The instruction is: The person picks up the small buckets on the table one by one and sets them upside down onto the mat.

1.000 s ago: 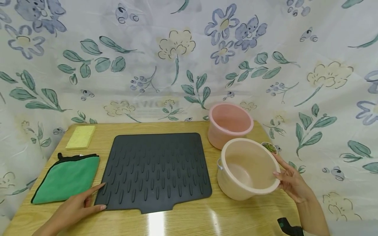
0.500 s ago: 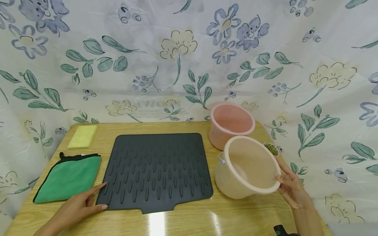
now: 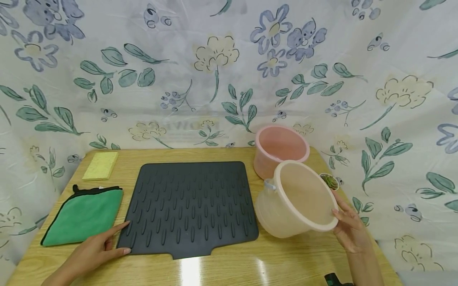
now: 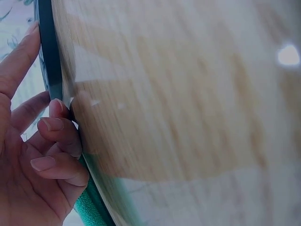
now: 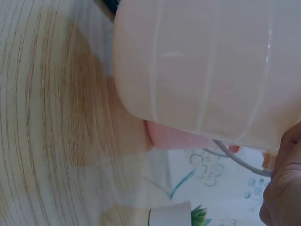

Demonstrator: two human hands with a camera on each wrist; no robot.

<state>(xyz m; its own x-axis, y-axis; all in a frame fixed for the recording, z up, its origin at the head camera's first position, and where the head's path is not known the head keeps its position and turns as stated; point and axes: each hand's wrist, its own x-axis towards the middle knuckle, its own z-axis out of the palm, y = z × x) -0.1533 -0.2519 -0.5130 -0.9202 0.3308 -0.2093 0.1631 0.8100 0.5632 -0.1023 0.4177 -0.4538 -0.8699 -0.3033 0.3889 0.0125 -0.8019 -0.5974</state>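
Observation:
My right hand (image 3: pixel 352 228) grips the rim of a cream plastic bucket (image 3: pixel 277 212) at its right side, thumb inside the mouth. The bucket leans, its mouth facing right and toward me, and its inside looks bare. In the right wrist view the ribbed wall of the bucket (image 5: pixel 197 70) and its thin grey handle (image 5: pixel 242 162) show beside the knuckles. My left hand (image 3: pixel 91 252) touches the front left corner of a black ridged mat (image 3: pixel 193 206), index finger on the left edge and thumb at the front edge. The other fingers are loosely bent in the left wrist view.
A pink bucket (image 3: pixel 280 145) stands right behind the cream one. Beyond my right hand is a small white pot with a green plant (image 3: pixel 330 181). A green cloth with black trim (image 3: pixel 82 218) and a yellow sponge-like pad (image 3: pixel 101 166) lie at the left of the wooden table (image 3: pixel 229 264).
The cream bucket has tipped further toward the right, its left rim rising and its base swinging left. My right hand has moved slightly left with it. The left hand stays at the mat's corner.

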